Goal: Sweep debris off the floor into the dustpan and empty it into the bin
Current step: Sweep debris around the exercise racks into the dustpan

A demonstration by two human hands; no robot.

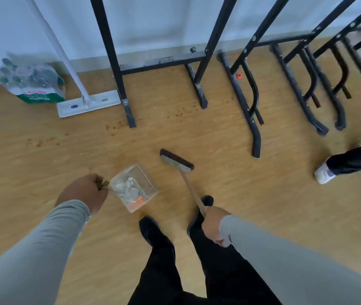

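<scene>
My left hand [84, 192] grips the brown handle of a clear dustpan [147, 182], which hangs above the wooden floor in front of my feet. White scraps and an orange piece [138, 202] lie inside the pan. My right hand [213, 225] grips the wooden stick of a broom. The broom's dark head [176, 160] is just right of the pan and slightly beyond it. Small brown crumbs [177, 113] are scattered on the floor near the black frame legs. No bin is in view.
Black metal frame legs [128, 111] and chair bases [253, 119] stand along the white wall. A flat white mop [87, 103] and a wrapped pack of bottles [34, 81] sit at the left. Another person's leg and white shoe [326, 172] are at the right. A small red cap [238, 75] lies under the frames.
</scene>
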